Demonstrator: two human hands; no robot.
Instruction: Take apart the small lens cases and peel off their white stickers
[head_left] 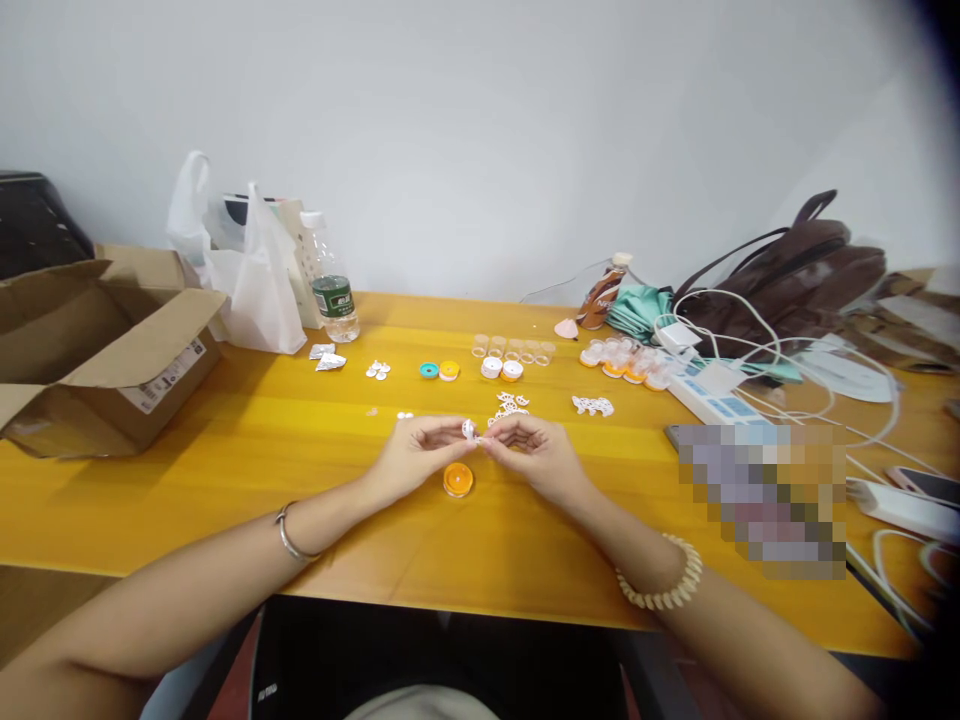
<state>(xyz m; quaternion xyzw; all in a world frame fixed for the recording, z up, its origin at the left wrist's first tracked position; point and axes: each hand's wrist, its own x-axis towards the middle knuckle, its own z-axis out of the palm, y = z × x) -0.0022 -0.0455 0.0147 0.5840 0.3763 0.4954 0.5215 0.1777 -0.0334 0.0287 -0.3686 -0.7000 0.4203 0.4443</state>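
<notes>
Between the fingertips of my left hand (pixel 409 458) is a small round white plastic piece (pixel 469 430), held up above the table. My right hand (pixel 541 462) meets it from the other side, thumb and forefinger pinched together at the piece's lower edge; whatever lies in that pinch is too small to make out. Just below both hands an orange round cap-like part (pixel 458 481) lies on the table. Beyond my fingers are white cut-out plastic pieces (pixel 511 403), partly hidden by my right hand. Two small white discs (pixel 405 415) lie past my left hand.
Farther back sit teal (pixel 428 370) and yellow (pixel 448 371) round parts, white round parts (pixel 501 369) and clear cups (pixel 514 350). An open cardboard box (pixel 150 370) and water bottle (pixel 335 290) stand left. A power strip (pixel 709 400), cables and brown bag (pixel 802 270) crowd the right.
</notes>
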